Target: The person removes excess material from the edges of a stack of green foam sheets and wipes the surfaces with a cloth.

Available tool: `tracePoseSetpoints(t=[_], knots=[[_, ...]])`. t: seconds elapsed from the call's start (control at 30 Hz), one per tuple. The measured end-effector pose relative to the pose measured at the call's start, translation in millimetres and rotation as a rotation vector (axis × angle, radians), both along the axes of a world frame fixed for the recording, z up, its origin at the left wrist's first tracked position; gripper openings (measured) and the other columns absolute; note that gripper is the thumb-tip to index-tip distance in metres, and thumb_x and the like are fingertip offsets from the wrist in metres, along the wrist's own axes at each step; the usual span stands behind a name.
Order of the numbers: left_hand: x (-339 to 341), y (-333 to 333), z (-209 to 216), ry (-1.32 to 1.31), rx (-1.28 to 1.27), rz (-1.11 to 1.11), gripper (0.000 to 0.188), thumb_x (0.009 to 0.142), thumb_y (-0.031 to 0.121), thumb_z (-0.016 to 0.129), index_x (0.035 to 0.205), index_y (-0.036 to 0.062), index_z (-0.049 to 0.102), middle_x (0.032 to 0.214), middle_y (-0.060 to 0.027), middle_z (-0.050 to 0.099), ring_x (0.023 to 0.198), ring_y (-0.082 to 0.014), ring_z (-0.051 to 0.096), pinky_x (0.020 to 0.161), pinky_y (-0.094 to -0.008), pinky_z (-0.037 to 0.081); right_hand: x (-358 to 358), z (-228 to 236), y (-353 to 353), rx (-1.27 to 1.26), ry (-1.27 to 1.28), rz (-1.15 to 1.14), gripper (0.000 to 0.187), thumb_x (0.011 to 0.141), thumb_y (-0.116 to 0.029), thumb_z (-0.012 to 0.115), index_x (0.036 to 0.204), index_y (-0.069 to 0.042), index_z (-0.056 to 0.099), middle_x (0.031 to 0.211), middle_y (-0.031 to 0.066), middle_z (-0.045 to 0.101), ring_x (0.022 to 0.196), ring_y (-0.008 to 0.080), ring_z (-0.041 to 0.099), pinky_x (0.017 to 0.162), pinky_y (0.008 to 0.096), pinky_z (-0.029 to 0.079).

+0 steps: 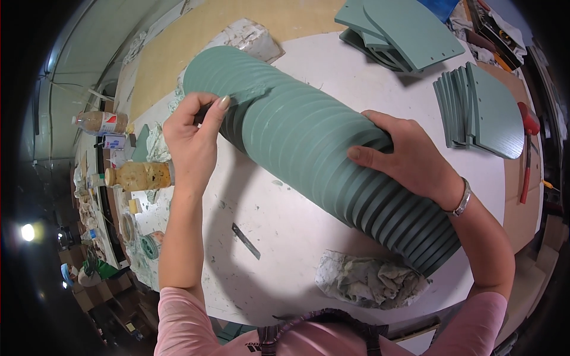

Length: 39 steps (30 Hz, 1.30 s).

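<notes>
A long row of rounded green panels point(297, 130), stacked face to face, lies slantwise across the white table. At its far left end my left hand point(199, 127) pinches a thin, flat scraper-like piece point(249, 93) smeared with green paste. That piece lies close over the panel edges; whether it touches them I cannot tell. My right hand point(409, 151) grips the row farther right, thumb and fingers apart across several panel edges. The panels fan out with gaps toward the near right end. A dark, narrow blade-like strip point(246, 241) lies on the table nearer me.
A crumpled cloth bundle point(368, 279) sits by the row's near end, and a white wrapped block point(246, 38) by its far end. More green panels point(409, 32) are at upper right, near a red-headed mallet point(527, 121). Bottles point(139, 176) and rags line the left.
</notes>
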State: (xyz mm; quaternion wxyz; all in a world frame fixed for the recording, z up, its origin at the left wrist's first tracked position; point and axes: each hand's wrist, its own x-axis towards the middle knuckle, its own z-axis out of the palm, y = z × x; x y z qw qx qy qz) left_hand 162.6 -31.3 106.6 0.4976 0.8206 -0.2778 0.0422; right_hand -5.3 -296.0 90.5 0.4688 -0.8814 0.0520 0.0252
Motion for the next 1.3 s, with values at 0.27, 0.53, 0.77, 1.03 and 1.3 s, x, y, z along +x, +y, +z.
tracePoseSetpoints(t=[0.27,0.53,0.77,1.03,1.3], knots=[[6.6,-20.0,-5.2,0.003,0.051,-0.027,0.016,0.092,0.010,0.072,0.084,-0.0016,0.065,0.071,0.0040,0.056,0.066,-0.0046,0.045,0.060,-0.0202,0.036,0.0,-4.4,0.5,-0.044,-0.059,-0.016,0.049,0.086,-0.041,0.072,0.105,0.004,0.066,0.088,0.0241,0.069,0.083,0.0393,0.068,0.078,0.0427,0.053],[6.6,-24.8,-7.0,-0.023,0.048,-0.010,0.016,0.092,0.010,0.072,0.083,-0.0018,0.065,0.070,0.0038,0.056,0.066,-0.0051,0.045,0.059,-0.0205,0.036,-0.3,-5.0,0.5,-0.042,-0.028,-0.045,0.054,0.084,-0.044,0.072,0.104,0.006,0.066,0.086,0.0252,0.069,0.083,0.0399,0.069,0.078,0.0433,0.054],[5.2,-21.3,-10.4,-0.022,0.064,-0.021,0.017,0.094,0.012,0.071,0.086,-0.0010,0.064,0.075,0.0057,0.054,0.070,-0.0044,0.044,0.063,-0.0189,0.035,-0.4,-5.5,1.1,-0.056,-0.042,-0.049,0.055,0.083,-0.045,0.072,0.104,0.006,0.066,0.084,0.0257,0.069,0.081,0.0404,0.069,0.077,0.0440,0.054],[3.9,-20.6,-8.2,-0.040,0.032,0.011,0.016,0.091,0.010,0.073,0.084,-0.0017,0.065,0.069,0.0039,0.056,0.065,-0.0042,0.045,0.059,-0.0197,0.037,-0.3,-3.0,0.7,-0.067,-0.004,-0.040,0.056,0.084,-0.046,0.072,0.104,0.006,0.065,0.085,0.0257,0.069,0.082,0.0406,0.069,0.077,0.0442,0.054],[2.8,-20.5,-9.2,-0.066,0.027,-0.014,0.015,0.091,0.010,0.073,0.083,-0.0012,0.065,0.068,0.0040,0.055,0.064,-0.0043,0.045,0.057,-0.0195,0.036,-0.8,-4.0,1.1,-0.071,-0.029,-0.036,0.056,0.084,-0.045,0.072,0.107,0.006,0.065,0.088,0.0256,0.069,0.085,0.0399,0.069,0.079,0.0434,0.054]])
